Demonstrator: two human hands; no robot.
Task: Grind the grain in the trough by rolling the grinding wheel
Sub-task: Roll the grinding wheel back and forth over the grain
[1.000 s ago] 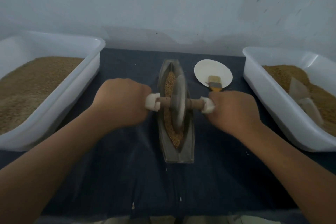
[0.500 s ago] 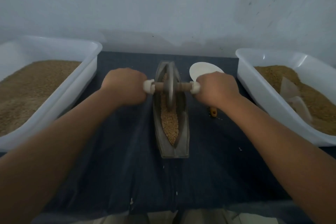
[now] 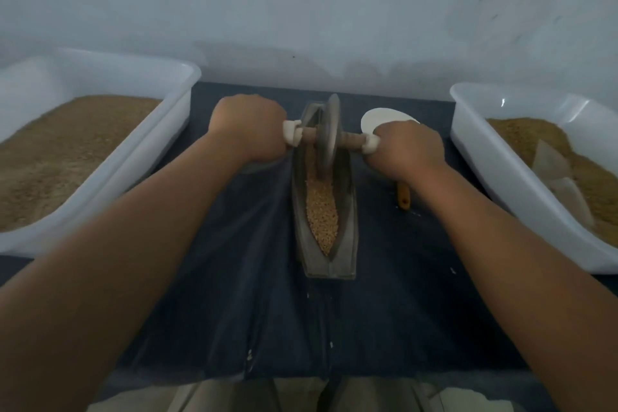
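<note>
My left hand (image 3: 249, 130) and right hand (image 3: 406, 147) each gripped one end of the axle (image 3: 351, 139), the grinding wheel (image 3: 329, 137) between them at the far end of the trough (image 3: 347, 211). Uneven pushing could tilt it, spilling grain (image 3: 322, 211) onto the counter (image 3: 401, 278).

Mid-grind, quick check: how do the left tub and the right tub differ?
The left tub holds bare, even brown fill; the right tub has pale sheets lying on its fill. The white disc and brush handle lie on the right tub's side of the trough, not the left tub's. Both are white, rectangular, and stand on the dark cloth.
</note>
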